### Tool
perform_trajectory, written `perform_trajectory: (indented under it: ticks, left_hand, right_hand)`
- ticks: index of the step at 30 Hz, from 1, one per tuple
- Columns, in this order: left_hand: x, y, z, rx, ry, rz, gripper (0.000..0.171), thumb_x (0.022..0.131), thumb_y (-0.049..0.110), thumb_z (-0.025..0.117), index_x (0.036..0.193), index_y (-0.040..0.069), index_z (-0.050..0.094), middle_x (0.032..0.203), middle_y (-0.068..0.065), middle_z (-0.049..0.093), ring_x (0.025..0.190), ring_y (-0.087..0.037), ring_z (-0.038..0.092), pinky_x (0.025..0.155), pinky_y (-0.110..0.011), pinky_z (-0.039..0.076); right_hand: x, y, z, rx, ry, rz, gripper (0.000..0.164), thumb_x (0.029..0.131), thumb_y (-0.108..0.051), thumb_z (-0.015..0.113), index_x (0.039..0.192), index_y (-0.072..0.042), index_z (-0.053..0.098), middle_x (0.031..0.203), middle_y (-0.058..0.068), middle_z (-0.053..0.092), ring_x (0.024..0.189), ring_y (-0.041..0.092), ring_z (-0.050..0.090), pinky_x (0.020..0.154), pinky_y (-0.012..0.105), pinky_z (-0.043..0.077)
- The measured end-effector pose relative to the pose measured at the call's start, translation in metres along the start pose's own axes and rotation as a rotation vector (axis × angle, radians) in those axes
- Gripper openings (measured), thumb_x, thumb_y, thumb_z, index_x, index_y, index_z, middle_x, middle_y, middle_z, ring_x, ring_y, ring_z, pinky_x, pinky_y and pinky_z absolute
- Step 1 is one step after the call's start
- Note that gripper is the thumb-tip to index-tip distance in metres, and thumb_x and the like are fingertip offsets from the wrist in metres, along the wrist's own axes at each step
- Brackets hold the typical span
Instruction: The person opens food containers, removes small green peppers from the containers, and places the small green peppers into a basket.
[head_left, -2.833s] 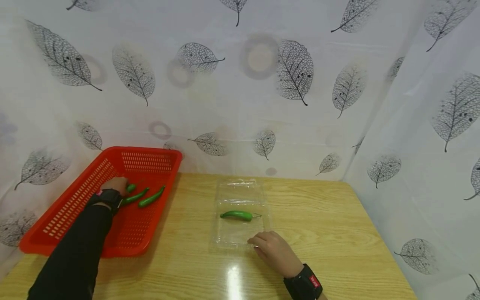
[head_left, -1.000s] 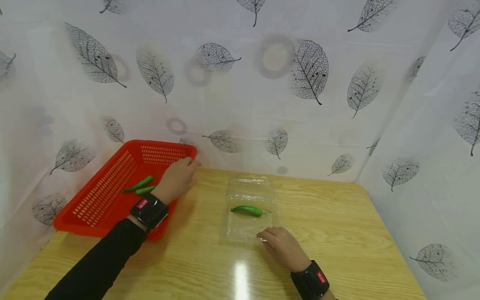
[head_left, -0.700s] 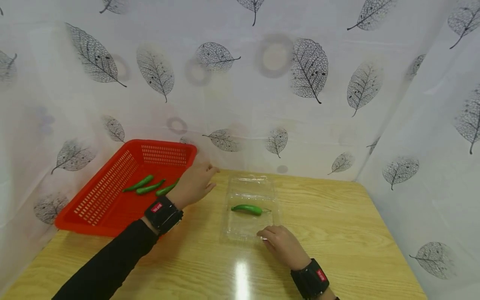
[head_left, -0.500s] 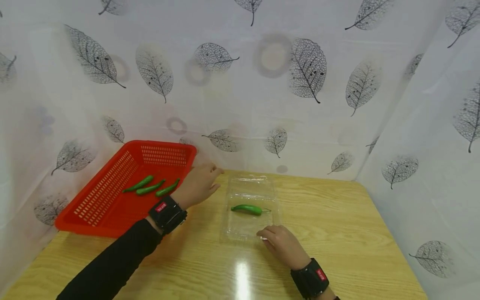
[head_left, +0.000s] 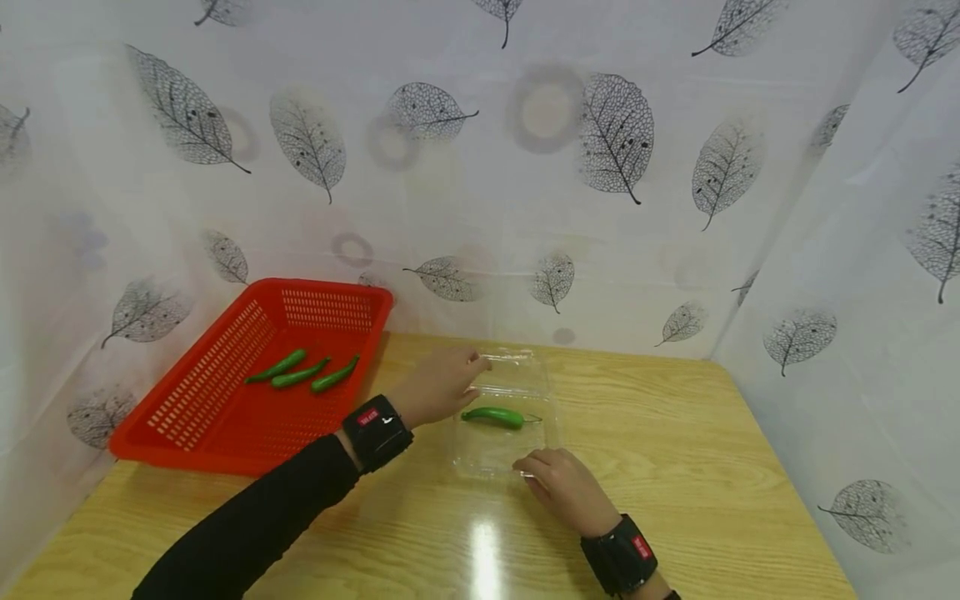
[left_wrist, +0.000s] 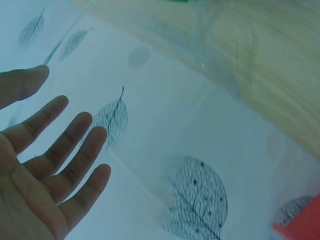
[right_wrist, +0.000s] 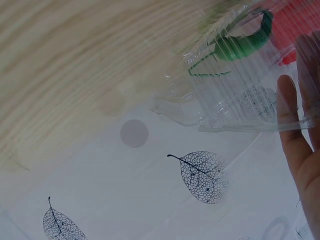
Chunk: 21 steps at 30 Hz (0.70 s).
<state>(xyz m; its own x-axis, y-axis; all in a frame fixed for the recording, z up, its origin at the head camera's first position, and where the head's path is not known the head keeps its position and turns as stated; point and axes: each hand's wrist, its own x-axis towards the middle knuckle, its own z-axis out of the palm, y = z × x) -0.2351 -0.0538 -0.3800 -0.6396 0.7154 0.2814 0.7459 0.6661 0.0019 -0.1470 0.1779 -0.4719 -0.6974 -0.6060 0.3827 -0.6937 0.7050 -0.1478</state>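
A clear plastic box (head_left: 480, 458) lies on the table with its lid folded back. Inside it is one green chili pepper (head_left: 493, 417), its thin stem pointing right. My left hand (head_left: 438, 385) hovers over the box's left side near the hinge; the left wrist view shows its fingers (left_wrist: 75, 175) spread and holding nothing. My right hand (head_left: 566, 492) grips the box's near right corner, fingers at the rim. In the right wrist view the pepper (right_wrist: 242, 46) shows through the ribbed plastic, beside the right hand's fingers (right_wrist: 287, 100).
A red slotted basket (head_left: 247, 450) stands on the left of the wooden table (head_left: 645, 433), with three green chili peppers (head_left: 300, 375) in it. A white leaf-print curtain (head_left: 480, 183) rises behind the table and along the right side.
My left hand has left the red basket and moved right, without a pepper, to above the clear box. My right hand has kept its place at the box's corner.
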Motion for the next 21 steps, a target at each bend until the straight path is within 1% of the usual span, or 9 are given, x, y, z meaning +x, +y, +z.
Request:
perform_trajectory:
  ticks: [3, 7, 10, 14, 16, 21]
  left_hand:
    - [0.006, 0.007, 0.016, 0.020, -0.025, 0.046, 0.033, 0.080, 0.018, 0.072, 0.110, 0.011, 0.061, 0.096, -0.005, 0.062, 0.084, -0.019, 0.060, 0.074, -0.031, 0.051]
    - [0.010, 0.012, 0.037, 0.048, -0.081, 0.080, 0.031, 0.080, 0.019, 0.071, 0.109, 0.013, 0.062, 0.095, -0.003, 0.062, 0.084, -0.016, 0.059, 0.072, -0.028, 0.050]
    - [0.011, 0.015, 0.047, 0.058, -0.119, 0.104, 0.030, 0.081, 0.018, 0.069, 0.110, 0.014, 0.062, 0.096, -0.002, 0.062, 0.084, -0.014, 0.059, 0.070, -0.025, 0.049]
    - [0.012, 0.020, 0.057, 0.085, -0.122, 0.142, 0.026, 0.083, 0.014, 0.065, 0.108, 0.014, 0.063, 0.095, -0.002, 0.062, 0.082, -0.014, 0.060, 0.069, -0.024, 0.050]
    - [0.013, 0.021, 0.061, 0.098, -0.130, 0.144, 0.024, 0.083, 0.012, 0.064, 0.107, 0.014, 0.062, 0.094, -0.002, 0.062, 0.081, -0.014, 0.060, 0.069, -0.024, 0.050]
    - [0.015, 0.022, 0.073, 0.119, -0.188, 0.119, 0.021, 0.088, 0.015, 0.061, 0.109, 0.013, 0.060, 0.098, -0.002, 0.060, 0.086, -0.015, 0.060, 0.072, -0.026, 0.051]
  right_hand:
    - [0.000, 0.001, 0.001, -0.006, 0.002, -0.003, 0.024, 0.074, -0.008, 0.076, 0.096, -0.016, 0.070, 0.090, -0.005, 0.069, 0.080, 0.008, 0.064, 0.070, 0.025, 0.051]
    - [-0.001, 0.001, 0.000, -0.013, 0.008, -0.006, 0.026, 0.073, -0.008, 0.077, 0.096, -0.017, 0.070, 0.090, -0.006, 0.069, 0.080, 0.008, 0.063, 0.069, 0.024, 0.050]
    - [-0.001, 0.000, 0.000, -0.011, 0.009, -0.010, 0.027, 0.072, -0.007, 0.078, 0.096, -0.016, 0.070, 0.090, -0.006, 0.069, 0.080, 0.008, 0.063, 0.069, 0.025, 0.051]
    - [-0.001, 0.000, 0.000, -0.013, 0.018, -0.023, 0.026, 0.072, -0.008, 0.078, 0.096, -0.015, 0.070, 0.089, -0.005, 0.069, 0.080, 0.008, 0.063, 0.069, 0.025, 0.051]
    - [-0.001, 0.001, 0.000, -0.018, 0.026, -0.028, 0.026, 0.072, -0.008, 0.078, 0.096, -0.015, 0.070, 0.089, -0.005, 0.069, 0.080, 0.009, 0.063, 0.069, 0.025, 0.051]
    - [-0.001, 0.002, 0.002, -0.027, 0.038, -0.034, 0.027, 0.071, -0.008, 0.078, 0.096, -0.015, 0.070, 0.089, -0.005, 0.069, 0.080, 0.009, 0.063, 0.069, 0.025, 0.051]
